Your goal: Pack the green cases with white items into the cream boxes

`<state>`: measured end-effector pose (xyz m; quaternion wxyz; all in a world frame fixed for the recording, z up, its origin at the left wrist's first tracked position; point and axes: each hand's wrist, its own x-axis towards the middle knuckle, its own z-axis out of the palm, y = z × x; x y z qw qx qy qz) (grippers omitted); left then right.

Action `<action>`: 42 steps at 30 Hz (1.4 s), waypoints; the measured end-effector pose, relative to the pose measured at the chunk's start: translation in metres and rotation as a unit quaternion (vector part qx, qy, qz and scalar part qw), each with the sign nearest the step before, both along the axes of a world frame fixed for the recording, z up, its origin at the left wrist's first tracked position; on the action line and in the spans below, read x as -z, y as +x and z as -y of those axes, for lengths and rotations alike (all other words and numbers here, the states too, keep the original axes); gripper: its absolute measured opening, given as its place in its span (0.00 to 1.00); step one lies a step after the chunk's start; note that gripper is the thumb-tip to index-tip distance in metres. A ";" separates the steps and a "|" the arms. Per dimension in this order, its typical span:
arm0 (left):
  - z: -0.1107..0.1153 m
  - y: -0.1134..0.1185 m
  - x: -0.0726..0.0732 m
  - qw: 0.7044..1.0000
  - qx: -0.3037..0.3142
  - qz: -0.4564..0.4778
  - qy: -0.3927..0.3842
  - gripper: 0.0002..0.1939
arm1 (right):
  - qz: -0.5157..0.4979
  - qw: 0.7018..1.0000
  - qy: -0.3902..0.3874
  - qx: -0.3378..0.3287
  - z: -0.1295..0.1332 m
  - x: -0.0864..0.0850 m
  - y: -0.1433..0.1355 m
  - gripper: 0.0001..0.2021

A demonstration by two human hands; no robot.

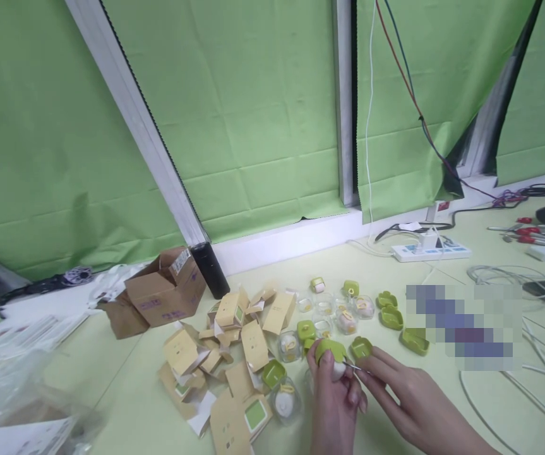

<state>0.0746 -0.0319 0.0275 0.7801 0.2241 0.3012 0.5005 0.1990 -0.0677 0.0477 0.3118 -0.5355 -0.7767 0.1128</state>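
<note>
My left hand (336, 401) is closed around a small green-and-white plastic item (331, 352), its green part on top and the white part below. Between the fingers of my right hand (407, 392) is a thin metal tool (352, 366), its tip at the item's edge; its exact kind is too small to make out. Just beyond the hands sit a green flower-shaped cup (361, 347) and a green square piece (306, 330). To the left, a clear case (285, 403) holds a white round item with a yellow loop, beside another green cup (273, 374).
Opened cardboard boxes (256, 345) lie heaped on the left. Behind them stand a brown carton (165, 287) and a black cylinder (209, 270). Several green cups (390, 318) lie to the right, near a power strip (431, 251) and loose white cables (509, 275). One patch is pixelated.
</note>
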 end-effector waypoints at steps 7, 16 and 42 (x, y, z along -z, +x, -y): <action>0.004 -0.003 0.003 0.998 0.014 -0.033 0.055 0.25 | -0.031 0.999 0.008 0.022 0.000 0.021 0.001 0.11; 0.011 0.012 0.007 1.000 -0.008 0.009 -0.013 0.25 | 0.028 0.981 0.192 0.024 -0.004 0.042 0.001 0.26; -0.108 -0.016 -0.028 0.742 0.112 -0.560 0.351 0.19 | -0.245 0.962 -0.063 0.098 -0.115 -0.010 0.019 0.19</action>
